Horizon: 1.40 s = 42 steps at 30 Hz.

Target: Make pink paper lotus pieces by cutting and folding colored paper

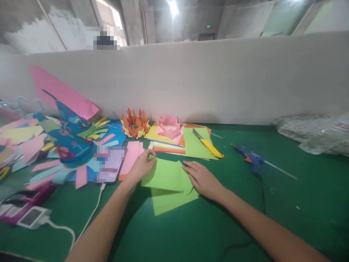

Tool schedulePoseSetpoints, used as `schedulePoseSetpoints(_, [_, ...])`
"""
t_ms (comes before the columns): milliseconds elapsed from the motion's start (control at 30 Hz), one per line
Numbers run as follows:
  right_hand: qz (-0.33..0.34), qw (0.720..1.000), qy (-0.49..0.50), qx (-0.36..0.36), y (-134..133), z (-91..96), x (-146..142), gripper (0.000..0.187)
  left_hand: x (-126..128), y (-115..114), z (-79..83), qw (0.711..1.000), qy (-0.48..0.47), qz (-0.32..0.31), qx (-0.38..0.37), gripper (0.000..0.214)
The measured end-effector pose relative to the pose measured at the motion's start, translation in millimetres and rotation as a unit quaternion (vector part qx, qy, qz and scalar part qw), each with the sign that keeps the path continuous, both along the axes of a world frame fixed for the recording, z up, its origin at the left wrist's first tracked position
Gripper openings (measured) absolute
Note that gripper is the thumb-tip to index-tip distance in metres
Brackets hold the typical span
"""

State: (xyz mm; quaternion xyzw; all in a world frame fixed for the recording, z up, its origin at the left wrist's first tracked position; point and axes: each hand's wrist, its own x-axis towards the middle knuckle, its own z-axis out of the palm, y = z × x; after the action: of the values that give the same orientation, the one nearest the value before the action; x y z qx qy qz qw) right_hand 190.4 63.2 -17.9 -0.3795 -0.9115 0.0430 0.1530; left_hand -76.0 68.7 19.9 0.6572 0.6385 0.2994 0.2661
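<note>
forearms (261, 222) nearest | green paper (163, 174): mid-scene on desk (152, 240), likely for working room | left hand (141, 167): at far left corner, grip cannot be told | right hand (203, 178): grip spread, seemingly steadying right side

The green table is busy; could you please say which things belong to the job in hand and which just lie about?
In hand: light green paper, with left hand and right hand on it.
Apparently lying about: phone, blue hat, orange paper crown, glue gun, yellow-handled knife.
</note>
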Motion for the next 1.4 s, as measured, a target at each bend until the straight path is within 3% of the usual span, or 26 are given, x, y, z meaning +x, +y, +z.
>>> schedulePoseSetpoints(167, [-0.022,0.998,-0.008,0.063,-2.5,4.5,0.6,0.034,12.5,-9.1,2.6,0.997,0.033,-0.064,-0.04,0.021])
schedulePoseSetpoints(300, [-0.036,0.998,0.028,0.038,-0.6,6.7,1.9,0.031,21.9,-13.4,-0.3,0.987,0.096,-0.11,-0.065,0.019])
schedulePoseSetpoints(467, [-0.017,0.993,0.108,-0.034,-1.6,7.7,5.0,0.038,27.4,-19.0,-3.2,0.963,0.217,-0.156,0.024,0.07])
schedulePoseSetpoints(567, [0.02,0.99,0.1,-0.102,-3.2,6.1,7.1,0.055,32.3,-25.0,-2.5,0.942,0.239,-0.235,-0.016,0.102])
schedulePoseSetpoints(667, [0.048,0.987,0.066,-0.142,-3.4,4.7,9.2,0.076,35.7,-30.8,-0.9,0.924,0.244,-0.283,-0.082,0.112])
schedulePoseSetpoints(767, [0.072,0.985,0.053,-0.145,-3.6,6.4,10.5,0.099,36.1,-34.3,0.7,0.92,0.247,-0.285,-0.103,0.113])
schedulePoseSetpoints(833, [0.091,0.983,0.061,-0.149,-4.2,9.5,10.6,0.105,35.4,-35.1,1.4,0.923,0.246,-0.279,-0.095,0.112])
schedulePoseSetpoints(900, [0.102,0.978,0.079,-0.161,-4.5,12.8,10.7,0.098,34.5,-35.0,1.1,0.925,0.241,-0.278,-0.089,0.11])
schedulePoseSetpoints(1067, [0.114,0.982,0.074,-0.134,-0.3,14.9,12.9,0.06,32.6,-32.9,-2.5,0.917,0.219,-0.329,-0.058,0.097])
schedulePoseSetpoints(1267, [0.135,0.981,-0.016,-0.138,-2.8,8.7,11.4,0.094,36.5,-35.2,-5.0,0.91,0.211,-0.353,-0.054,0.09])
schedulePoseSetpoints(1400, [0.114,0.987,0.008,-0.113,-8.5,13.7,6.4,0.09,44.7,-39.8,-7.9,0.92,0.198,-0.335,-0.042,0.094])
